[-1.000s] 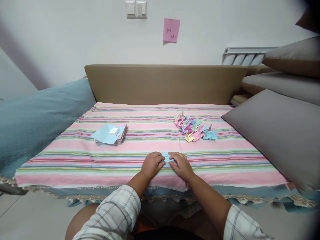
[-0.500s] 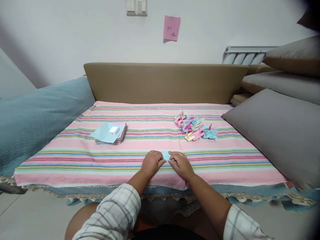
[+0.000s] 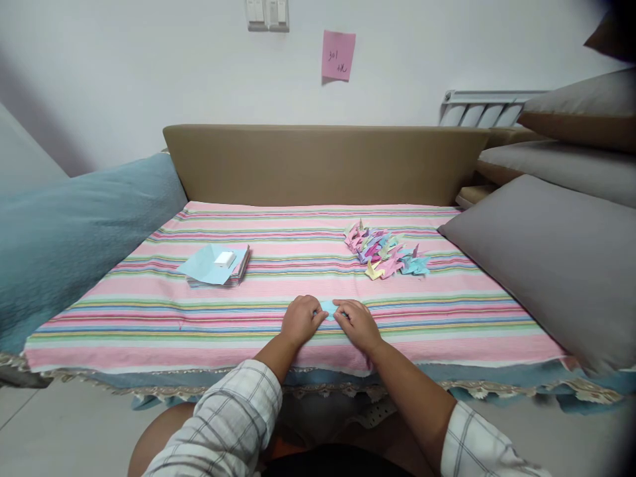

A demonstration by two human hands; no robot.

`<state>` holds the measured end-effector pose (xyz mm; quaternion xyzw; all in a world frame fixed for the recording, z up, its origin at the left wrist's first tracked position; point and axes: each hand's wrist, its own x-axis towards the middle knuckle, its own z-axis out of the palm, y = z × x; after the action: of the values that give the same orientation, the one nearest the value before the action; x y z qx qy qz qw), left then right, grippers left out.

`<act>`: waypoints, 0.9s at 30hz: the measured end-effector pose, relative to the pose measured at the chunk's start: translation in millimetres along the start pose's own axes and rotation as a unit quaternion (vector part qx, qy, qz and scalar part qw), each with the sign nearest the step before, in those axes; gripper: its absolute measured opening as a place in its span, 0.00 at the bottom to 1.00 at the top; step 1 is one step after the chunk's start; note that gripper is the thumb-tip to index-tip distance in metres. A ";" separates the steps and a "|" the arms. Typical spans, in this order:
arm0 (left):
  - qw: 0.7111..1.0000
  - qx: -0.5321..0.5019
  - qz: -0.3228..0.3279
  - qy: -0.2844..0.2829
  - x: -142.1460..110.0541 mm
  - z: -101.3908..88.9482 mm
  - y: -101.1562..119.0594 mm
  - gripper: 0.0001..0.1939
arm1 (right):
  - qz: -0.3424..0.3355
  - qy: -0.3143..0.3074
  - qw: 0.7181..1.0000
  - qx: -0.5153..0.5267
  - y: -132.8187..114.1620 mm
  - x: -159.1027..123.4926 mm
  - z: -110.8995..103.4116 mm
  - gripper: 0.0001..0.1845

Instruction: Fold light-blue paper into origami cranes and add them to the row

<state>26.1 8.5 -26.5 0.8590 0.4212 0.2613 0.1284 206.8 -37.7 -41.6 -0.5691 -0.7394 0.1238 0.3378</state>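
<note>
A small light blue piece of folded paper (image 3: 328,307) lies on the striped cloth (image 3: 149,318) near its front edge. My left hand (image 3: 301,319) and my right hand (image 3: 356,324) rest on either side of it, fingers curled and pressing on the paper's edges. Most of the paper is hidden under my fingertips.
A stack of coloured paper squares (image 3: 214,266) with a small white block (image 3: 224,258) on top lies to the left. A pile of folded paper cranes (image 3: 381,250) sits back right. Grey cushions (image 3: 551,265) bound the right, a blue blanket (image 3: 74,232) the left, a tan backrest (image 3: 322,162) behind.
My hands have shifted slightly closer together over the blue paper, hiding more of it. The view has shifted slightly.
</note>
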 end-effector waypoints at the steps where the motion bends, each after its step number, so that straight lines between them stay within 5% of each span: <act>1: 1.000 -0.001 -0.004 0.001 0.4 0.4 0.1 0.11 | 0.002 0.001 1.000 -0.001 -0.1 0.3 0.6 0.10; 27: 0.998 0.008 -0.060 -0.031 5.0 -1.2 3.0 0.04 | 0.046 0.044 0.996 0.056 6.0 3.8 7.2 0.04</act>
<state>30.0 10.6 -22.5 0.8411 0.4697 0.2228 0.1495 206.3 -30.8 -48.9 -0.5878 -0.6887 0.1549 0.3952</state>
